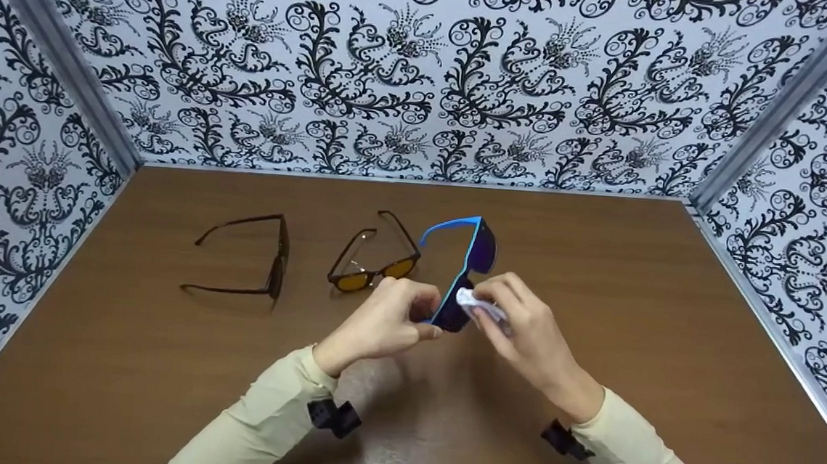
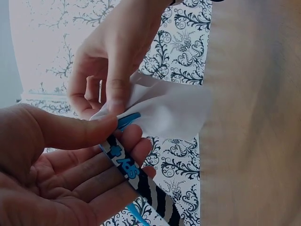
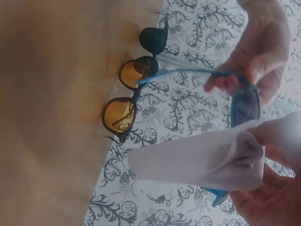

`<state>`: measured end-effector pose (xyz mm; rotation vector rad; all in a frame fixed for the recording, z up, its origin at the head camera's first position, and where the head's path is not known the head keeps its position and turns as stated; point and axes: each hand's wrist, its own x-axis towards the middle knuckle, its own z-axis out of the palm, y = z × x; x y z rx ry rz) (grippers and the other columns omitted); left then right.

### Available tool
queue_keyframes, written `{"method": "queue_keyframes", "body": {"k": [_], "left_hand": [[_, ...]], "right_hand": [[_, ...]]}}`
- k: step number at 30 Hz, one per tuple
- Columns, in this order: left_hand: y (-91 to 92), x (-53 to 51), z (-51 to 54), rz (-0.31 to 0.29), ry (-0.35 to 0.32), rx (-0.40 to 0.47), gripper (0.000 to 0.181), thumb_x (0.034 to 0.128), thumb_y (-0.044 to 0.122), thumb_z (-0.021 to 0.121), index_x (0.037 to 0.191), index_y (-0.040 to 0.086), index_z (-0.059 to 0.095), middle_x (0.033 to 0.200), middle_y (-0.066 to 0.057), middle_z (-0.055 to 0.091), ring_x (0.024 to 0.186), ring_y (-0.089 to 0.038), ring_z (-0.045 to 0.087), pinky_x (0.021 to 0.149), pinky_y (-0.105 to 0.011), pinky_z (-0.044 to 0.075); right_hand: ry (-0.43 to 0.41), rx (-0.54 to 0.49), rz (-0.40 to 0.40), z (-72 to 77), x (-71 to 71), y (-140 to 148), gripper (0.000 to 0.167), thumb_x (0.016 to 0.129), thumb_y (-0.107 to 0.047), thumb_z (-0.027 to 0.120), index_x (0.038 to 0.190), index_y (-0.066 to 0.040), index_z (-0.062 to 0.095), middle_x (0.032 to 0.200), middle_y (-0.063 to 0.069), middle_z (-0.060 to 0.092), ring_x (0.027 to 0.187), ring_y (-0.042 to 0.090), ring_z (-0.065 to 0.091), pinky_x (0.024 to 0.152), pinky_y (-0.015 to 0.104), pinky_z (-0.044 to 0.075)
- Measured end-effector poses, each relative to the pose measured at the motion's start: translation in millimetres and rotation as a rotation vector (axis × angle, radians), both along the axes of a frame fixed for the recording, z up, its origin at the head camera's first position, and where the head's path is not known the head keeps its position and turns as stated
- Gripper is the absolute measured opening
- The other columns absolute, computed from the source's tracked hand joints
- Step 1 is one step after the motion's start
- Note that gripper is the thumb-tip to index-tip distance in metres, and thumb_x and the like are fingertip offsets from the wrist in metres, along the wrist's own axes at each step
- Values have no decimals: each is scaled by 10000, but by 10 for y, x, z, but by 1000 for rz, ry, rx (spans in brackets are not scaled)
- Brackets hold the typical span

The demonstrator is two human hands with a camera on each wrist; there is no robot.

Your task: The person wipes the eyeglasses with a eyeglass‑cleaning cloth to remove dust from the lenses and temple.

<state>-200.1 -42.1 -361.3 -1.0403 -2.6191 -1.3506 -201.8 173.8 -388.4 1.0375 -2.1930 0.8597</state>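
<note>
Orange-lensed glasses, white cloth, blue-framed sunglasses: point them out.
Orange-lensed glasses point(image 1: 401, 268), head view, right-hand lens.
White cloth point(image 3: 195, 161), right wrist view, smooth middle.
Blue-framed sunglasses point(image 1: 484, 250), head view, far lens.

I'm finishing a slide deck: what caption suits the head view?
Left hand grips blue-framed sunglasses as right hand holds white cloth at one dark lens, over a brown table.

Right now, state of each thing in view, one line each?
Blue-framed sunglasses: held up, far arm unfolded.
White cloth: partly bunched, loose end spread, at the near lens of the blue-framed sunglasses.
Orange-lens glasses: on the table, both arms unfolded.
Dark glasses: on the table, both arms unfolded.
Left hand: grips the blue-framed sunglasses.
Right hand: pinches the white cloth.
</note>
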Motion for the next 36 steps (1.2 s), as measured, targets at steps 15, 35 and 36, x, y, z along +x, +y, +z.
{"method": "queue_keyframes", "body": {"k": [15,35,36], "left_hand": [[24,16,-29,27,41,-4,117,755,-30,741,793,62,679,650,59,577,576,-40,467,530,-224,383],[-76,43,-90,-1,24,-19,172,739,-18,752,699,75,613,612,76,566,566,-34,439,547,-227,366],[-80,48,-89,-5,15,-24,174,741,-17,751,698,79,613,609,83,558,565,-34,432,546,-226,360]], "right_hand": [[106,50,86,18,62,-175,311,746,72,767,1007,-19,622,985,64,574,877,183,575,748,319,515],[13,-106,-30,11,-61,221,269,752,152,709,961,5,625,909,83,607,788,186,591,703,233,498],[12,-121,-34,30,-75,236,263,753,153,706,957,6,627,900,85,609,779,189,588,694,236,493]]}}
